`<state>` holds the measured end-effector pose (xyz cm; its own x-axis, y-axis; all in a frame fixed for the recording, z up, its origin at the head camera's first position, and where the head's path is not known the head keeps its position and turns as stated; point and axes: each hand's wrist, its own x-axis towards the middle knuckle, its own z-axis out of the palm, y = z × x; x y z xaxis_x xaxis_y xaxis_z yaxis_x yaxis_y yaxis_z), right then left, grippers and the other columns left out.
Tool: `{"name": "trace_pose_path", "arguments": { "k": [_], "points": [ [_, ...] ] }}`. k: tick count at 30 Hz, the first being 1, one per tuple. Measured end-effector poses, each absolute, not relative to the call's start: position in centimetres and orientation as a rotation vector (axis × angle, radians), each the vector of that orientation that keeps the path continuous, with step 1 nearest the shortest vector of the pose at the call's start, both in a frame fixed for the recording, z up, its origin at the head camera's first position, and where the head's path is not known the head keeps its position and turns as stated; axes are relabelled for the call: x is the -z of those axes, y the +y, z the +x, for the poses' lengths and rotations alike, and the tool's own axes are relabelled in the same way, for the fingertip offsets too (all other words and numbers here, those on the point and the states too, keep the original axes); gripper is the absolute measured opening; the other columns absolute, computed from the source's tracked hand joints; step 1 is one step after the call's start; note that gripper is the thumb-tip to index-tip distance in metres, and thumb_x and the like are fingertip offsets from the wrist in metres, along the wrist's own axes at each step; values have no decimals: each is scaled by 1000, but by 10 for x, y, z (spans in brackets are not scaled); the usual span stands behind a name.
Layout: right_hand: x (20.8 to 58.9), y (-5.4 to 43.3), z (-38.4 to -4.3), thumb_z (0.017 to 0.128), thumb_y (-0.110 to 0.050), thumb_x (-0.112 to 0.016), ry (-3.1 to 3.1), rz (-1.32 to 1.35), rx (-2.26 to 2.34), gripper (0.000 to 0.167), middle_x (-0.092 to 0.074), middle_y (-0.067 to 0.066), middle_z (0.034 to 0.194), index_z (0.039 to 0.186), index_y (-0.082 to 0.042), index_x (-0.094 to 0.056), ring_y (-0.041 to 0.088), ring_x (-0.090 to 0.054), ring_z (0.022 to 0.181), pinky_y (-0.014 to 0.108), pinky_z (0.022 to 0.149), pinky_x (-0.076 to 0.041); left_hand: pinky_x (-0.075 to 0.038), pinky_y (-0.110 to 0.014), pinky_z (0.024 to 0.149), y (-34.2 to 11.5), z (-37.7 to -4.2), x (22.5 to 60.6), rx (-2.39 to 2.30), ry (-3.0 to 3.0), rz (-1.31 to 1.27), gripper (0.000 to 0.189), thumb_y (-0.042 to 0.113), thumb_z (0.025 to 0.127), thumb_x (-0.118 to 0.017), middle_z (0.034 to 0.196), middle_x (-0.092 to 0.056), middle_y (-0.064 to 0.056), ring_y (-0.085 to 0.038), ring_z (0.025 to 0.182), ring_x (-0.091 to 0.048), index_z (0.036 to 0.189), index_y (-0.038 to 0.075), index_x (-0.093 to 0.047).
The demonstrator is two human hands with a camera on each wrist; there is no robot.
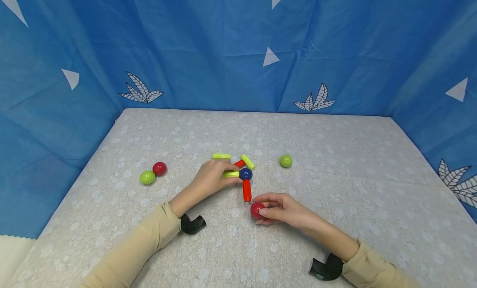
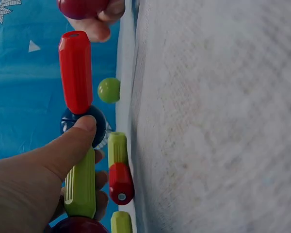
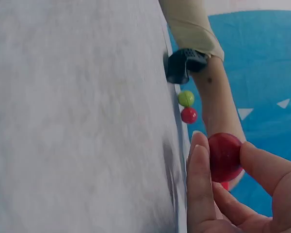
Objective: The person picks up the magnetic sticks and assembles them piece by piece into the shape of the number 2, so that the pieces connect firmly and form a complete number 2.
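Observation:
My left hand (image 1: 216, 174) grips a joined piece by its blue ball (image 1: 246, 174), the thumb resting on the ball in the left wrist view. From that ball a red rod (image 1: 247, 190) points toward me, and a yellow-green rod (image 2: 81, 187) runs back under the palm. A dark red ball (image 2: 80, 225) sits at that rod's other end, mostly out of frame. Close to the red rod's free end, my right hand (image 1: 285, 210) pinches a red ball (image 3: 225, 158) between thumb and fingers. A small gap separates ball and rod in the head view.
Beyond the left hand lie two loose yellow-green rods, one left (image 1: 221, 156) and one right (image 1: 247, 162), with a red rod (image 1: 239, 164) between them. A green ball (image 1: 286, 161) rests farther right. At left, another green ball (image 1: 147, 177) touches a red ball (image 1: 159, 169).

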<state>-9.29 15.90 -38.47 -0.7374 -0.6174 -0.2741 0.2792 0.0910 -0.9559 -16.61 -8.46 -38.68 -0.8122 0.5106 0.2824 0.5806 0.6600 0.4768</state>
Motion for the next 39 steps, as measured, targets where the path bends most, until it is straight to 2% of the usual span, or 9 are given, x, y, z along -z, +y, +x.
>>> {"name": "trace_pose_path", "arguments": {
  "k": [7, 13, 23, 31, 34, 39],
  "points": [
    [390, 148, -90, 91, -3, -59, 1606, -271, 1820, 41, -60, 21, 108, 124, 17, -44, 33, -62, 97, 39, 85, -48, -39, -24, 52, -83, -167, 382, 828, -2681, -933, 25, 31, 76, -78, 73, -55, 10, -7, 62, -43, 94, 14, -75],
    [393, 143, -90, 90, -3, -60, 1549, -215, 1860, 37, -61, 18, 106, 119, 13, -43, 32, -61, 100, 39, 86, -47, -40, -23, 53, -82, -165, 380, 804, -2656, -935, 24, 31, 76, -78, 76, -58, 9, -5, 63, -44, 93, 15, -75],
    [395, 141, -90, 89, -4, -62, 1575, -198, 1858, 37, -62, 18, 107, 118, 12, -44, 30, -60, 101, 38, 86, -47, -39, -23, 52, -82, -165, 380, 794, -2648, -933, 22, 32, 76, -78, 74, -55, 10, -5, 62, -43, 91, 16, -75],
    [394, 140, -91, 92, -10, -61, 1608, -229, 1822, 54, -61, 18, 110, 133, 12, -34, 26, -59, 103, 38, 88, -46, -38, -23, 51, -82, -165, 382, 806, -2669, -935, 22, 32, 77, -77, 72, -53, 10, -6, 61, -42, 92, 16, -75],
    [393, 139, -93, 94, -16, -58, 1638, -235, 1813, 57, -59, 20, 114, 138, 7, -30, 27, -58, 104, 39, 89, -46, -38, -23, 51, -82, -165, 382, 799, -2673, -937, 23, 32, 76, -78, 72, -55, 10, -6, 62, -43, 92, 16, -75],
    [391, 136, -99, 95, -23, -56, 1692, -209, 1830, 62, -58, 20, 120, 146, -8, -23, 28, -57, 107, 41, 89, -46, -41, -23, 54, -81, -164, 381, 802, -2700, -949, 24, 33, 76, -78, 77, -61, 9, -5, 64, -48, 94, 17, -75]
  ]
}}
